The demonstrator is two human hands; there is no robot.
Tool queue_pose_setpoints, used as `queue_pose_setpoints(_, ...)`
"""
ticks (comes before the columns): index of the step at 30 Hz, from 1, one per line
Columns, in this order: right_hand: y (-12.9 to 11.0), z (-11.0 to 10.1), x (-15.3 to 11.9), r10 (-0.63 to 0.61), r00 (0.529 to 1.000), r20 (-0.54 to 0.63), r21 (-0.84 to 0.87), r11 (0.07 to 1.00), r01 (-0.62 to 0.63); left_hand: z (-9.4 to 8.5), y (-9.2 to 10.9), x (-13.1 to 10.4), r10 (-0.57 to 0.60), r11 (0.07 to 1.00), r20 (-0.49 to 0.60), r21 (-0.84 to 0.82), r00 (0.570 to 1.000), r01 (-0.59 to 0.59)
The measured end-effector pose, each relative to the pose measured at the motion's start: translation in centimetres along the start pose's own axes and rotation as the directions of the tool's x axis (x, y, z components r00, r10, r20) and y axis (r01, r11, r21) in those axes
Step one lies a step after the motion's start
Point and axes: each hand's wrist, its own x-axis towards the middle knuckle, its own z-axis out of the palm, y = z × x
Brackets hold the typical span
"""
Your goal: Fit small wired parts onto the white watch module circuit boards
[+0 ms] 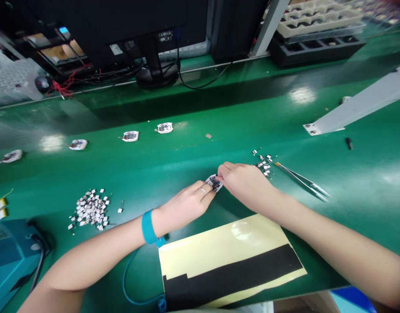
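A small white casing with a dark circuit board inside (214,183) sits between my hands over the green bench. My left hand (189,202), wearing a ring and a teal wrist strap (149,228), grips it from the left. The fingers of my right hand (242,180) are pinched together at its upper right edge, and whatever they hold is hidden. Just beyond the right hand lies a small pile of white parts with thin leads (265,166). Tweezers (300,180) rest beside that pile.
Similar white casings (130,136) stand in a row at the back left. A larger heap of small white parts (91,209) lies left. A yellow sheet with a black strip (232,261) covers the front. A monitor stand (156,74), grey post (359,104) and teal box (13,261) surround the bench.
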Motion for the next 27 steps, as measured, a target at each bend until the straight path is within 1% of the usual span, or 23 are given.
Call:
queue_pose_setpoints(2, 1.2, -0.3, 0.4, -0.051, 0.998, 0.031, -0.002, 0.999, 0.051, -0.4, -1.1, -0.2, 0.052, 0.995, 0.037, -0.091, 0.998, -0.048)
queue_pose_setpoints(4, 2.2, -0.1, 0.6, -0.075, 0.996, 0.041, 0.021, 0.997, 0.074, -0.7, -2.1, -0.3, 0.097, 0.975, 0.063, -0.204, 0.993, -0.083)
queue_pose_setpoints(5, 2.6, 0.2, 0.6, -0.081, 0.997, 0.021, 0.065, 0.995, 0.079, -0.8, -2.5, -0.3, 0.096, 0.962, 0.067, -0.263, 0.993, -0.075)
queue_pose_setpoints(6, 2.8, 0.5, 0.4, -0.091, 0.996, -0.010, 0.134, 0.987, 0.092, -0.9, -2.7, -0.2, 0.066, 0.948, 0.065, -0.317, 0.996, -0.042)
queue_pose_setpoints(7, 3.0, 1.0, 0.2, -0.112, 0.993, -0.046, 0.224, 0.967, 0.120, -0.9, -2.9, -0.2, 0.007, 0.932, 0.049, -0.362, 0.999, 0.011)
queue_pose_setpoints(8, 3.0, 1.4, -0.1, -0.146, 0.986, -0.083, 0.319, 0.933, 0.165, -0.9, -2.9, -0.1, -0.077, 0.913, 0.028, -0.399, 0.997, 0.082)
queue_pose_setpoints(9, 3.0, 1.9, -0.3, -0.190, 0.975, -0.114, 0.401, 0.889, 0.220, -0.9, -2.9, -0.1, -0.179, 0.889, 0.007, -0.427, 0.984, 0.164)
queue_pose_setpoints(11, 2.6, 2.9, -0.6, -0.273, 0.950, -0.153, 0.493, 0.812, 0.313, -1.0, -2.5, 0.0, -0.358, 0.832, -0.018, -0.459, 0.933, 0.311)
queue_pose_setpoints(13, 2.0, 3.8, -0.7, -0.280, 0.942, -0.188, 0.534, 0.776, 0.337, -1.0, -2.1, 0.0, -0.438, 0.802, -0.033, -0.465, 0.898, 0.374)
queue_pose_setpoints(14, 1.7, 4.2, -0.6, -0.257, 0.944, -0.207, 0.549, 0.768, 0.330, -0.9, -1.9, 0.0, -0.450, 0.801, -0.035, -0.457, 0.893, 0.386)
queue_pose_setpoints(16, 1.2, 4.8, -0.4, -0.187, 0.952, -0.244, 0.578, 0.760, 0.298, -0.6, -1.6, 0.0, -0.435, 0.821, -0.043, -0.430, 0.899, 0.377)
queue_pose_setpoints(19, 0.9, 5.2, -0.2, -0.117, 0.953, -0.278, 0.610, 0.745, 0.269, 0.1, -1.3, 0.0, -0.367, 0.877, -0.044, -0.351, 0.929, 0.329)
queue_pose_setpoints(21, 1.0, 5.3, -0.2, -0.108, 0.954, -0.280, 0.631, 0.728, 0.268, 0.5, -1.3, -0.1, -0.292, 0.922, -0.039, -0.278, 0.956, 0.270)
queue_pose_setpoints(23, 1.1, 5.3, -0.1, -0.113, 0.953, -0.283, 0.644, 0.714, 0.276, 0.7, -1.3, -0.3, -0.233, 0.951, -0.029, -0.215, 0.972, 0.222)
queue_pose_setpoints(25, 1.2, 5.4, 0.0, -0.114, 0.951, -0.289, 0.657, 0.699, 0.283, 0.9, -1.2, -0.3, -0.217, 0.961, -0.044, -0.185, 0.975, 0.206)
queue_pose_setpoints(27, 1.3, 5.5, 0.2, -0.109, 0.952, -0.285, 0.672, 0.686, 0.280, 1.0, -1.1, -0.4, -0.234, 0.960, -0.072, -0.178, 0.970, 0.218)
